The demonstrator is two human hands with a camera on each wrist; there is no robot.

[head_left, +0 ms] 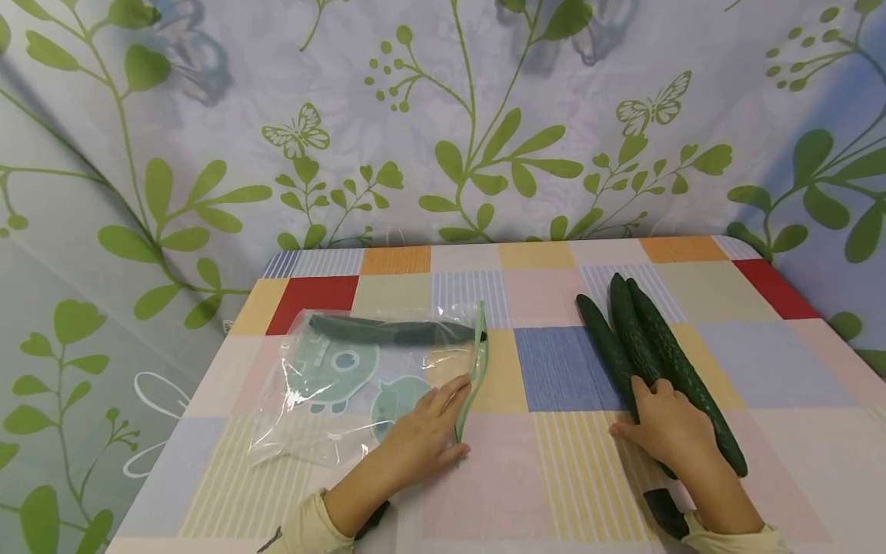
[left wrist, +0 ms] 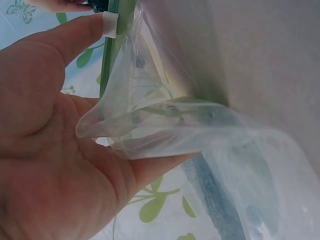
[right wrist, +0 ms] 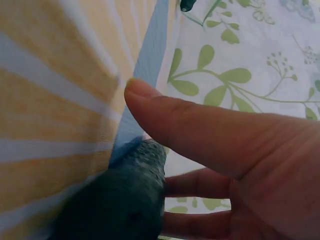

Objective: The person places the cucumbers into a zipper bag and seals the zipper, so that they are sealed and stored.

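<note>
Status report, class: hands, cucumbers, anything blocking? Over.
Left hand on slider bag, one cucumber inside. Right hand at three loose cucumbers. In the way: left hand, partly covering green zip.

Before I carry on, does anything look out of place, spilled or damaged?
One thing: the bagged cucumber lies with its dark tip at the green strip edging the clear bag, seemingly poking slightly past it. That looks odd because the strip likely couldn't close there. I see no spill or damage.
</note>
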